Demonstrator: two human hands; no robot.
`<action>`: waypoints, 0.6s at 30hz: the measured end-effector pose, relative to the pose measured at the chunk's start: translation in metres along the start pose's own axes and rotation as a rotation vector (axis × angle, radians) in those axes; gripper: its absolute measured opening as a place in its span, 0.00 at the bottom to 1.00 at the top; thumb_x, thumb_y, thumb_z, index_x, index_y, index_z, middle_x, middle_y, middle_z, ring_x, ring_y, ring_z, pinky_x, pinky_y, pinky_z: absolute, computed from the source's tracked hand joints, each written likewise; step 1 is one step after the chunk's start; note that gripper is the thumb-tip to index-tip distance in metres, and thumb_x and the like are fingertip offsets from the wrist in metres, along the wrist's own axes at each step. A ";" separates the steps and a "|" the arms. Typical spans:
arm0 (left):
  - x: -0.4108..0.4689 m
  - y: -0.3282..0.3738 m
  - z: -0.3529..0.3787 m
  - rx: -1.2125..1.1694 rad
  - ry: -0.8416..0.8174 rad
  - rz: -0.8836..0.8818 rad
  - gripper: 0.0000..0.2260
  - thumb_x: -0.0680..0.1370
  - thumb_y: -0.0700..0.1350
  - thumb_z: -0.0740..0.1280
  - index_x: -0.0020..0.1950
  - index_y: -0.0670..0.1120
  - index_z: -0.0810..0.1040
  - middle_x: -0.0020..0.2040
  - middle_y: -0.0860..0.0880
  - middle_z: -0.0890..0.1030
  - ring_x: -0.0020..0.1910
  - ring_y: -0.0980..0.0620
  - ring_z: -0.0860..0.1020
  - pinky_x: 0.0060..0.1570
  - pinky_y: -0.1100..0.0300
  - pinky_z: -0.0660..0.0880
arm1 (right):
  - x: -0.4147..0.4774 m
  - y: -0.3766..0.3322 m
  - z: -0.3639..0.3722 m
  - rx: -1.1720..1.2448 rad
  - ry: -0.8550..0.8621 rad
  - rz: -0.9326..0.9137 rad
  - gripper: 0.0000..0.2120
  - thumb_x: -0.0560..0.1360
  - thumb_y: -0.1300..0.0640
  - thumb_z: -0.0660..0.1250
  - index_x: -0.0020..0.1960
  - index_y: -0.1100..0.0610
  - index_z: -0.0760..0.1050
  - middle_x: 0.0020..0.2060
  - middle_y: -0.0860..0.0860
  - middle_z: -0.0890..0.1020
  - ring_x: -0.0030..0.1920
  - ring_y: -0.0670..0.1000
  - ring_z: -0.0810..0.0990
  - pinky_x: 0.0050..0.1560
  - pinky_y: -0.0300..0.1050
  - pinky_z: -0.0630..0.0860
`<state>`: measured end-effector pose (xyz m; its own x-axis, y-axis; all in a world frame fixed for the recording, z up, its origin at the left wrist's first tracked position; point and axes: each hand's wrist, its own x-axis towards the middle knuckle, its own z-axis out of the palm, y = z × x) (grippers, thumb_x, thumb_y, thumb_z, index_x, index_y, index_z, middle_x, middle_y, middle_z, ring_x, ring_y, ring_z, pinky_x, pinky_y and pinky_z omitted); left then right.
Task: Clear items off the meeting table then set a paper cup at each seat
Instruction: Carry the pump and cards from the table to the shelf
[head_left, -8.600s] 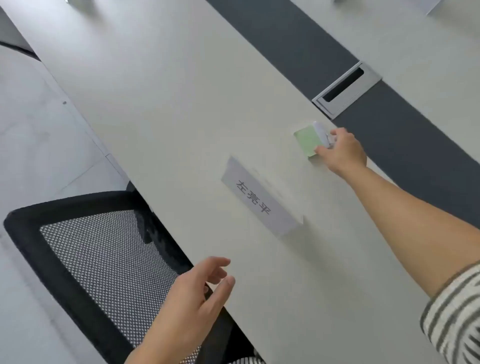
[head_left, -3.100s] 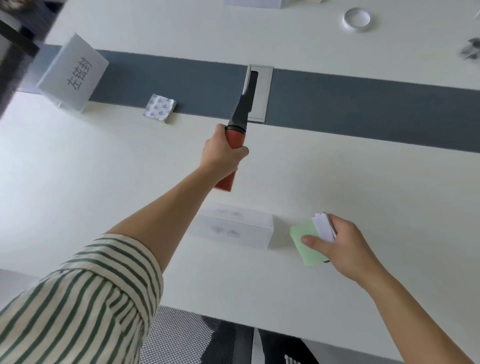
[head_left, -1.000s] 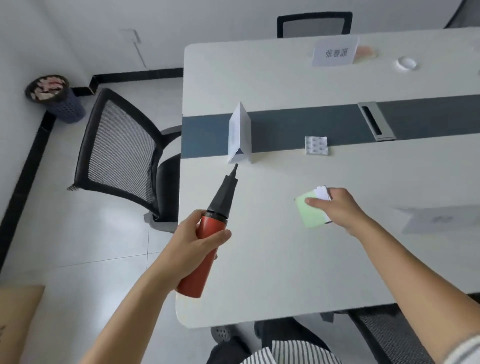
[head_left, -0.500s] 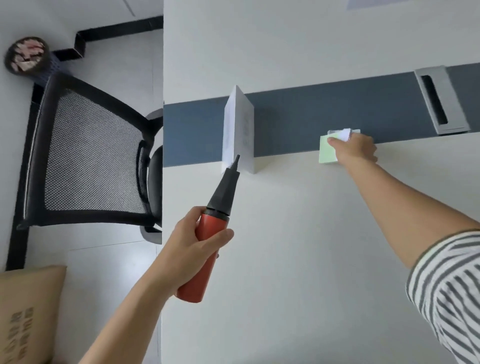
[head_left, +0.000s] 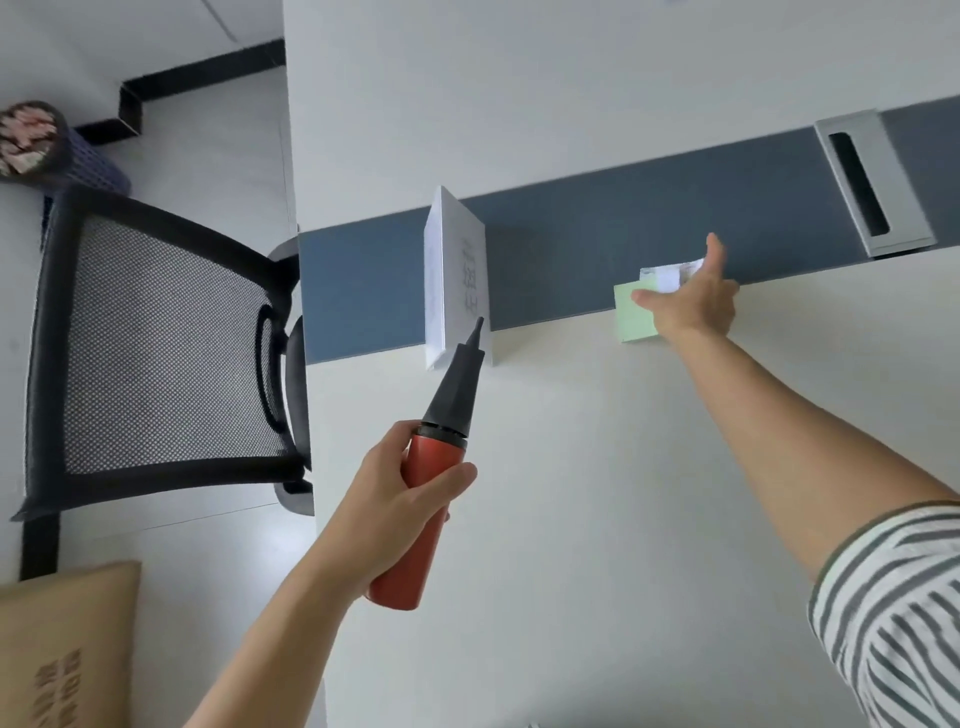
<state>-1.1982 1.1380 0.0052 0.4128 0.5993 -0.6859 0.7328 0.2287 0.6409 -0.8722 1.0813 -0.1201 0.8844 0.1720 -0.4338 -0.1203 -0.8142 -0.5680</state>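
Observation:
My left hand (head_left: 400, 499) grips a red hand pump (head_left: 421, 514) with a black pointed nozzle, held above the near half of the white meeting table (head_left: 597, 467). My right hand (head_left: 691, 301) reaches to the edge of the table's dark blue centre strip (head_left: 649, 223). It holds a green sticky-note pad (head_left: 631, 319) and a small white packet (head_left: 662, 275) against it, with the index finger stretched out. A white folded name card (head_left: 457, 275) stands on the strip, just beyond the pump's tip.
A grey cable-slot cover (head_left: 867, 182) sits in the strip at the right. A black mesh chair (head_left: 156, 353) stands at the table's left end. A full waste bin (head_left: 36, 145) and a brown cardboard box (head_left: 67, 649) are on the floor.
My right hand carried the green pad from the near table to the strip's edge, over the small white packet, which now sits in its fingers. The view closed in; my left hand keeps the pump.

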 end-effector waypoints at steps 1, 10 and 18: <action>-0.004 0.000 -0.003 -0.001 0.004 0.012 0.11 0.73 0.47 0.73 0.52 0.53 0.75 0.37 0.47 0.81 0.33 0.50 0.81 0.40 0.47 0.82 | -0.004 0.001 -0.002 0.027 -0.006 0.012 0.47 0.68 0.54 0.77 0.77 0.43 0.51 0.68 0.57 0.69 0.60 0.61 0.76 0.51 0.48 0.71; -0.055 -0.016 -0.033 -0.019 0.018 0.144 0.11 0.73 0.47 0.74 0.52 0.50 0.75 0.37 0.46 0.81 0.33 0.49 0.81 0.39 0.48 0.81 | -0.083 0.019 -0.028 0.449 -0.145 0.203 0.30 0.68 0.61 0.76 0.67 0.61 0.70 0.66 0.57 0.76 0.55 0.57 0.77 0.46 0.46 0.74; -0.115 -0.056 -0.066 0.020 -0.060 0.328 0.12 0.73 0.47 0.74 0.52 0.51 0.75 0.38 0.46 0.81 0.33 0.49 0.81 0.37 0.51 0.81 | -0.238 0.063 -0.051 0.699 -0.364 0.067 0.11 0.73 0.61 0.71 0.54 0.56 0.77 0.51 0.54 0.82 0.52 0.57 0.80 0.48 0.49 0.77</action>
<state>-1.3230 1.1070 0.0712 0.6592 0.5919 -0.4637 0.5660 0.0155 0.8243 -1.0677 0.9611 -0.0171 0.6764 0.4040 -0.6158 -0.5306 -0.3126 -0.7879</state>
